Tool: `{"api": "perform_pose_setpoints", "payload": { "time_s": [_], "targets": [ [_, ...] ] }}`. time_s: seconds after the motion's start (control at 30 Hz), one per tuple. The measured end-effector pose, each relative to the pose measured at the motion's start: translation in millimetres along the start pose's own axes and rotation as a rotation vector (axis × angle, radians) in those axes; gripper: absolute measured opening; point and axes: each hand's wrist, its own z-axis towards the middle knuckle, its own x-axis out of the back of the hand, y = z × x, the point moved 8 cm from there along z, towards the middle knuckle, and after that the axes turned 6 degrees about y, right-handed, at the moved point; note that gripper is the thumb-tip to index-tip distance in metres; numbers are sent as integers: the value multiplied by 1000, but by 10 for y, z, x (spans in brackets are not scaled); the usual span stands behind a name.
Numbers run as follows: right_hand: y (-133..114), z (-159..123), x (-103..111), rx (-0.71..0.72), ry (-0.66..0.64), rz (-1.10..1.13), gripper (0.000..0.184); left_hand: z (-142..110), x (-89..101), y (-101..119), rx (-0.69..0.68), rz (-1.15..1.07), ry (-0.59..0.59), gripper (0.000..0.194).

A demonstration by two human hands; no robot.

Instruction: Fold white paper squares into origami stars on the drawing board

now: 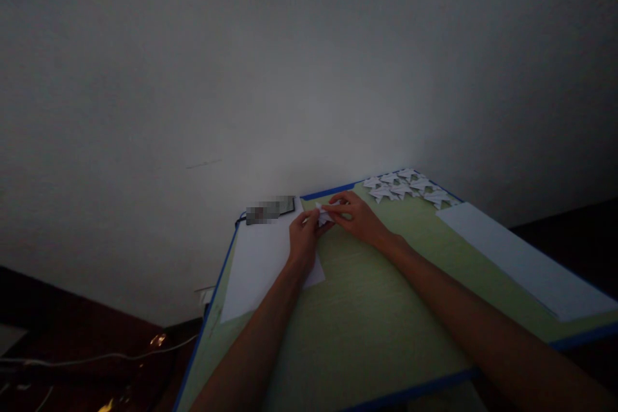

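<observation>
Between my two hands is a small folded white paper figure, partly hidden by the fingers. My left hand is closed on its left side, thumb and fingers pinching it. From the right, my right hand grips the same paper, its index finger and thumb pressed to it. Both hands hover over or rest on the green tabletop; I cannot tell which. Beneath my left forearm lies a white paper sheet. Several similar folded paper figures are grouped at the table's far right corner.
A phone-like dark device, partly blurred out, sits at the far left edge of the table with a cable. A stack of white paper lies along the right edge. Blue tape lines the table's border. A pale wall rises behind.
</observation>
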Motion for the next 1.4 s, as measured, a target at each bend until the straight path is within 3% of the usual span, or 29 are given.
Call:
{"api": "perform_pose_setpoints", "payload": {
  "time_s": [0.33,0.43,0.73,1.03,1.23,1.4],
  "targets": [
    [316,-81,70,-522,263,200,38,37,91,3,-50,12,103,42],
    [394,-107,79,-611,300,211,37,42,121,7,-73,3,122,43],
    [491,-105,-76,-630,185,382,16,58,166,-21,-29,-42,170,41],
    [518,-157,-90,-657,156,357,24,21,140,1,-4,-26,178,37],
    [459,-113,-93,-647,130,395,12,29,175,-5,-30,4,203,38],
    [473,-114,-90,-683,139,416,26,42,151,-14,-44,13,164,38]
  ]
}}
